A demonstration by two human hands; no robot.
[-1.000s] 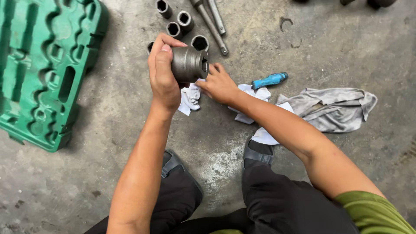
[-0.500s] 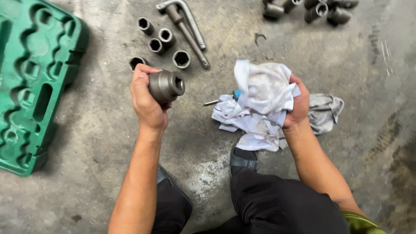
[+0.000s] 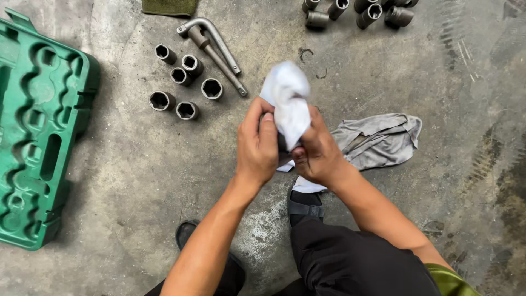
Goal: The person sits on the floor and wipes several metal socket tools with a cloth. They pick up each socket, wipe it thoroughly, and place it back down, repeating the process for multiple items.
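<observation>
Two hands — left hand and right hand — clenched around white rag, dark socket hidden between them. Best rubbed slowly — gripped tight, turned all round.

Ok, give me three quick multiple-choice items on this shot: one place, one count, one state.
1. Where does the green case lie?
A. left edge
B. right edge
C. under the grey rag

2. How many sockets are grouped beside the bent wrench?
A. three
B. six
C. nine

3. What is the white cloth doing?
A. lying flat on the floor
B. gripped by both hands
C. draped over the case

Answers:
1 A, it fills the left edge.
2 B, six open ends show.
3 B, left hand and right hand clasp it.
</observation>
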